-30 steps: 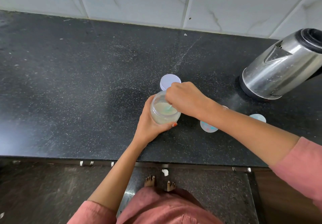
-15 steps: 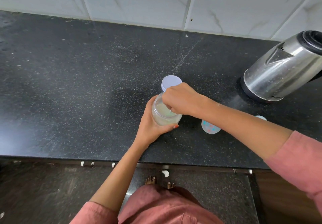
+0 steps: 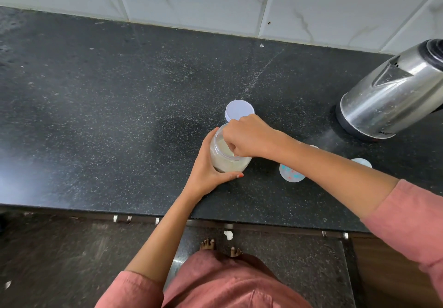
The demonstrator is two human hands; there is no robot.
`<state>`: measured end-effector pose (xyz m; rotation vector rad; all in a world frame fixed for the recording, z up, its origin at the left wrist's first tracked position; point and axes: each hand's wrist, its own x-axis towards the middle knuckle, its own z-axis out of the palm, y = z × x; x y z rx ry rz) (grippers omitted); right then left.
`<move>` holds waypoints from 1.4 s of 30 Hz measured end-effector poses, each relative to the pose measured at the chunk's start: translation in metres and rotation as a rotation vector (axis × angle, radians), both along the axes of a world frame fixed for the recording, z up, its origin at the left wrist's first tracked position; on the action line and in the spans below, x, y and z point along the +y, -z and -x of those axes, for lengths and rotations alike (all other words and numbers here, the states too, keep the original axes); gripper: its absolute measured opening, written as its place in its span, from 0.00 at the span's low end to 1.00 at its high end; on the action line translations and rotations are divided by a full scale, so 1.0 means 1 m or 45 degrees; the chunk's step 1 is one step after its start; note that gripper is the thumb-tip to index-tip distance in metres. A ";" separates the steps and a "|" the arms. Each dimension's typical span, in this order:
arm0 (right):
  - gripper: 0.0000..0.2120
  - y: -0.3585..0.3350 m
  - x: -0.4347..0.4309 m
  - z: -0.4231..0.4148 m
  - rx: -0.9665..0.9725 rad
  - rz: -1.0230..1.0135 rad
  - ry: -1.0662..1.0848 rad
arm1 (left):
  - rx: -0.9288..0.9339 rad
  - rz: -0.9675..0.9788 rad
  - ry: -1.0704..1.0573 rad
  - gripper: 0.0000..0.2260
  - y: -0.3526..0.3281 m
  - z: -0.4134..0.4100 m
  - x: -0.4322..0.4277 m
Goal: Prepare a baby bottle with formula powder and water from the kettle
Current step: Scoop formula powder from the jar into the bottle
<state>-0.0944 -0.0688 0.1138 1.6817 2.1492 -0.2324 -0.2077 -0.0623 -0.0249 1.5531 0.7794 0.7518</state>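
A clear jar of pale formula powder (image 3: pixel 225 162) stands tilted on the black counter (image 3: pixel 96 116). My left hand (image 3: pixel 207 173) grips the jar from the left side. My right hand (image 3: pixel 249 137) is curled over the jar's open mouth, fingers reaching inside and pinching a small scoop that is almost fully hidden. The jar's white lid (image 3: pixel 239 110) lies just behind it. The open baby bottle (image 3: pixel 291 175), pale with coloured dots, stands to the right, partly under my right forearm. The steel kettle (image 3: pixel 388 97) sits at the far right.
A small pale round cap (image 3: pixel 363 162) lies right of the bottle, half hidden by my forearm. A white tiled wall backs the counter. The counter's front edge runs below my left wrist, with dark floor and bare feet beneath.
My right hand has sunk lower into the jar mouth, so the scoop seen a second ago is now covered. The jar has tipped a little toward the right.
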 end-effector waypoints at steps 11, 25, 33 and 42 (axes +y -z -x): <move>0.11 -0.001 -0.002 -0.007 0.120 0.047 0.110 | 0.050 -0.072 -0.040 0.42 0.007 0.003 0.000; 0.05 -0.002 -0.001 -0.023 0.441 0.143 0.198 | 0.078 -0.101 -0.058 0.40 0.005 0.003 -0.002; 0.06 0.000 0.003 -0.023 0.533 0.228 0.170 | 0.103 -0.101 -0.070 0.41 0.005 0.003 -0.002; 0.07 0.005 0.003 -0.026 0.681 0.240 0.243 | 0.118 -0.104 -0.067 0.40 0.002 0.004 -0.002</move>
